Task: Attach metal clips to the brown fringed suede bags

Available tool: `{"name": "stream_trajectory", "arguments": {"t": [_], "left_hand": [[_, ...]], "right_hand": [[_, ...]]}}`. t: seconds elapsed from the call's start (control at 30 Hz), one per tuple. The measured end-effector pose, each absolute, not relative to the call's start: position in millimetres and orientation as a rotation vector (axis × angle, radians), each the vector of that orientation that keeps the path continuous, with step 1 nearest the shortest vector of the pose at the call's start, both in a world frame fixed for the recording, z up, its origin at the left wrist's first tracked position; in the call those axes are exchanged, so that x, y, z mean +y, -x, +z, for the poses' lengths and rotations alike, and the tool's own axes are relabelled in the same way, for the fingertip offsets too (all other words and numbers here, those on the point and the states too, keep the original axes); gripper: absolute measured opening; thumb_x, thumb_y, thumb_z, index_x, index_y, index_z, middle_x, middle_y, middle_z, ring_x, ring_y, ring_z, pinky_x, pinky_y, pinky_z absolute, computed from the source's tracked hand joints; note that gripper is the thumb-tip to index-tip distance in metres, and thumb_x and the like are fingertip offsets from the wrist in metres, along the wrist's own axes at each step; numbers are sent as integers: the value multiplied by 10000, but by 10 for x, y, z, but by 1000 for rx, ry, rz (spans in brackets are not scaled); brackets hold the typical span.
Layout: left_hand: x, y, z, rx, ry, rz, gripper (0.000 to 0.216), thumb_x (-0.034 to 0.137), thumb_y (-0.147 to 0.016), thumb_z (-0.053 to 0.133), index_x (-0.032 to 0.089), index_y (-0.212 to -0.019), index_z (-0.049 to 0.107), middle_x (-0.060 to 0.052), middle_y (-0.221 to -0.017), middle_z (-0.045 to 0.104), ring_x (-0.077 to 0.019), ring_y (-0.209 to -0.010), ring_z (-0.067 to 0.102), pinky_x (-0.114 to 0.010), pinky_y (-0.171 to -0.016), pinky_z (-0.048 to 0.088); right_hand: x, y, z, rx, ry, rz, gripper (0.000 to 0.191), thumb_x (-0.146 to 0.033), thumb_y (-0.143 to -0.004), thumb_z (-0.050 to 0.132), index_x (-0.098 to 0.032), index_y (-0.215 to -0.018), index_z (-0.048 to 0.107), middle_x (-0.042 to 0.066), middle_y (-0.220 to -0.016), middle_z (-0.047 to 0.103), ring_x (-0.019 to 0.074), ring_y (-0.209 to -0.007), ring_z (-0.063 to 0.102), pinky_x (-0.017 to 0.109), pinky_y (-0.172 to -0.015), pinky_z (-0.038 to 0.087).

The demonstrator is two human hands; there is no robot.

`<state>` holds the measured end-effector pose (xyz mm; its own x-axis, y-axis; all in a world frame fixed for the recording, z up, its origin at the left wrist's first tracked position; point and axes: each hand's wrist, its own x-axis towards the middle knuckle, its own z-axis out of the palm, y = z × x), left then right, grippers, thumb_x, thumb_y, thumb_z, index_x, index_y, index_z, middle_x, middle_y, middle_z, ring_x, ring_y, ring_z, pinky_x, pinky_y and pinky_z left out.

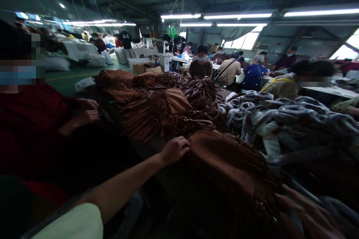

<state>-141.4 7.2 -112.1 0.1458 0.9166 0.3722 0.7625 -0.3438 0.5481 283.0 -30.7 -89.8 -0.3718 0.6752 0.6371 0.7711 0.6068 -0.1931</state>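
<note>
Fingers of the left hand are curled together over the near edge of a brown fringed bag, their tips hidden under the knuckles, so how deep the hold goes cannot be told. The bare forearm runs in from the lower left, and its white sleeve is cut off by the bottom edge. The bag lies in front of the person, to the right of that hand. Its lower fringe sinks into shadow, and its right end is lost behind the right hand. That hand is a dark smear at the bottom right, resting on or just above the fringe; whether its fingers are apart or closed cannot be told.

One bag lies under the hands. Behind it rises a heap of brown fringed bags, their straps too tangled to count, and to its right a heap of grey bags, equally uncountable. At the left sits one co-worker in a red sleeve, with two hands at the heap's edge and the body half in darkness. Five seated workers can be made out beyond the heaps; others further left are too small to count.
</note>
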Motion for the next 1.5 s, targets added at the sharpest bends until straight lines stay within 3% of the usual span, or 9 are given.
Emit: {"name": "stream_trajectory", "arguments": {"t": [0.27, 0.4, 0.6, 0.73, 0.9, 1.07, 1.23, 1.4, 1.5], "left_hand": [[415, 1736, -938, 1809, -2212, 884, 129, 244, -842, 548, 187, -876, 658, -36, -908, 629, -165, -853, 599, -260, -774, 448], [435, 1598, -909, 1678, -2285, 954, 144, 245, -854, 534, 186, -913, 650, -39, -915, 625, -160, -853, 587, -265, -785, 448], [224, 1228, -1046, 1153, -2595, 985, 303, 328, -715, 735, 199, -978, 656, -47, -1043, 614, -203, -1044, 513, -324, -950, 391], [361, 1210, -1033, 1074, -2726, 799, 157, 339, -805, 648, 199, -865, 688, -31, -897, 638, -175, -921, 559, -296, -878, 407], [426, 1193, -999, 1161, -2695, 822, 198, 351, -862, 571, 188, -855, 684, -33, -872, 638, -159, -873, 581, -261, -823, 418], [446, 1149, -948, 1243, -2655, 844, 186, 330, -867, 565, 172, -855, 663, -40, -879, 642, -162, -867, 593, -251, -805, 425], [548, 1101, -835, 1290, -2594, 770, 214, 334, -891, 514, 177, -869, 657, -37, -882, 661, -166, -839, 610, -245, -763, 421], [535, 1116, -716, 1203, -2545, 685, 196, 339, -865, 544, 188, -872, 668, -24, -876, 664, -162, -846, 607, -234, -760, 417], [504, 1201, -683, 1072, -2522, 675, 216, 373, -830, 584, 194, -917, 668, -19, -901, 659, -159, -870, 600, -235, -782, 427]], "right_hand": [[-1031, -1644, -1253, -2230, 988, -118, 252, -278, -868, 523, -257, -1102, 614, 30, -1140, 640, 187, -1043, 598, 292, -828, 536], [-1131, -1598, -1333, -2094, 1222, 8, 213, -313, -880, 507, -252, -1031, 645, 36, -1090, 653, 182, -996, 617, 300, -821, 541], [-1057, -1705, -1386, -1868, 1530, 159, 274, -421, -867, 498, -235, -962, 675, 59, -1047, 665, 208, -972, 624, 372, -882, 507], [-976, -1786, -1303, -1807, 1569, 197, 303, -449, -851, 497, -233, -972, 673, 57, -1056, 667, 216, -999, 613, 379, -926, 468], [-891, -1975, -1193, -1572, 1764, 62, 357, -504, -826, 491, -227, -958, 674, 62, -1018, 676, 234, -931, 628, 371, -836, 484], [-846, -1948, -1142, -1712, 1714, -28, 347, -469, -823, 519, -229, -1044, 638, 57, -1051, 655, 224, -990, 585, 363, -881, 460], [-756, -1703, -1080, -1903, 1649, -264, 716, -525, -717, 644, -208, -1323, 430, 112, -1339, 476, 301, -1217, 415, 451, -984, 365], [-522, -1722, -948, -2071, 1626, -281, 290, -319, -887, 467, -191, -1103, 613, 88, -1089, 631, 237, -1036, 532, 375, -932, 377], [-362, -1807, -823, -2022, 1615, -200, 293, -310, -917, 404, -191, -1053, 634, 71, -1015, 653, 209, -978, 559, 329, -862, 419]]}}
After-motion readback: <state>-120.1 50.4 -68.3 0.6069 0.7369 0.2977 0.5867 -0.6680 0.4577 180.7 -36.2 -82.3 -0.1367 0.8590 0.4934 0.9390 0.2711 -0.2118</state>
